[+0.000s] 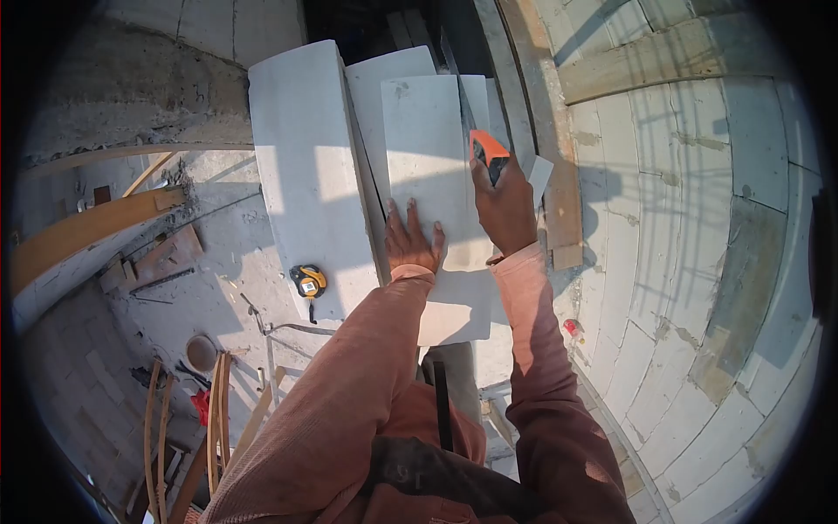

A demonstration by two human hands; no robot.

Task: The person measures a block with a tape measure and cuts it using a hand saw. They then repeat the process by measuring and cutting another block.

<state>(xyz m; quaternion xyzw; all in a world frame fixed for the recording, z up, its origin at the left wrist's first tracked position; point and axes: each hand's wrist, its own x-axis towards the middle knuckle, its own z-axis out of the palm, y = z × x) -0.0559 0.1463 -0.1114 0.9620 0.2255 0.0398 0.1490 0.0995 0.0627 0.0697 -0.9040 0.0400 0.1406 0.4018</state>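
My right hand [506, 208] is wrapped round the orange and black handle of a hand saw [486, 142]. The saw's narrow dark blade points away from me along the right side of a pale block [423, 131]. Flat on that block lies my left hand [413, 240], fingers spread, left of the saw. A larger white block [301, 148] sits to the left, and a yellow and black tape measure [308, 281] rests near its front end. Other pale slabs show beneath and behind the block under my left hand.
A block wall [628, 227] rises on the right, with wooden planks [559, 157] beside the slabs. Curved wooden strips [216, 419], a round container [201, 352] and scattered debris lie below on the left. A wooden beam [96, 231] spans the left side.
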